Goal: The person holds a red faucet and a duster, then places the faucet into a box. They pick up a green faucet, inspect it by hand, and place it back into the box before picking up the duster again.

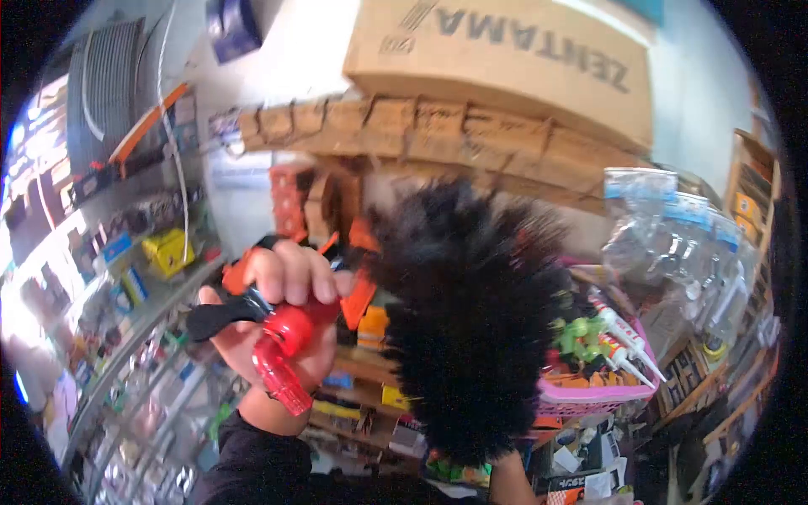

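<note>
My left hand (290,286), raised at the left centre, has its fingers curled round a glossy red object (290,332) with a bent, translucent red spout. A black part (223,318) sticks out to the left between thumb and fingers. A large black fluffy duster (471,320) stands upright in the centre, its top blurred. Below it, a bit of my right hand or wrist (509,475) shows at the bottom edge; its fingers are hidden behind the bristles.
Behind the duster, a pink basket (598,394) holds tubes and small green items. Clear plastic packs (673,236) hang at the right. A cardboard box (505,59) sits above a wooden rail with hooks (421,126). Cluttered shelves, with a yellow box (168,252), line the left.
</note>
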